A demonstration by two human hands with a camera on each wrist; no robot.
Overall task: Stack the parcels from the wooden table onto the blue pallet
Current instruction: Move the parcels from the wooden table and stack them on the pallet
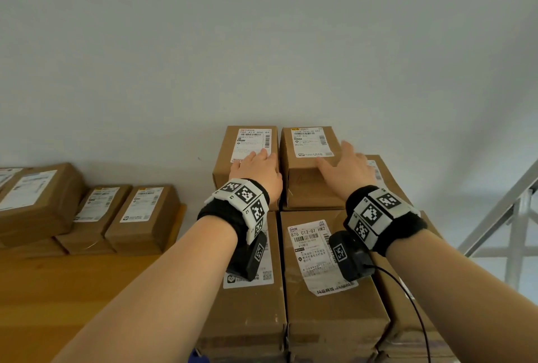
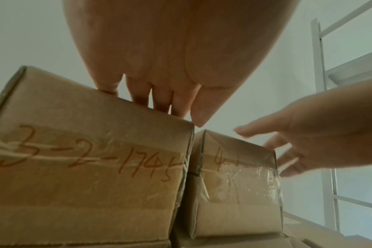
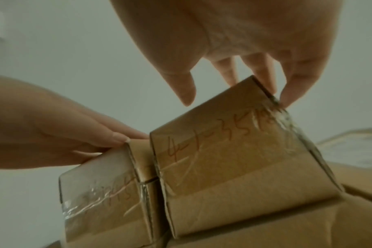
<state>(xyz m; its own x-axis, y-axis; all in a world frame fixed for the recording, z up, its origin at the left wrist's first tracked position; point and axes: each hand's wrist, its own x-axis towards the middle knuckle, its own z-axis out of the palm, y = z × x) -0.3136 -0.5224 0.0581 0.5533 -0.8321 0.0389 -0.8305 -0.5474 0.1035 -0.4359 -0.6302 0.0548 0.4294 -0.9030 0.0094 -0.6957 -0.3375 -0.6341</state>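
Two brown parcels stand side by side on top of a stack of parcels. My left hand lies flat on the left top parcel, fingers straight over its near top edge. My right hand is spread over the right top parcel. Its fingers touch that parcel's right top edge, while the thumb hovers above it. A sliver of the blue pallet shows at the stack's foot. Three more parcels sit on the wooden table at the left.
A white wall rises close behind the stack and the table. A grey metal frame stands to the right of the stack. A black cable hangs from my right wrist camera over the lower parcels.
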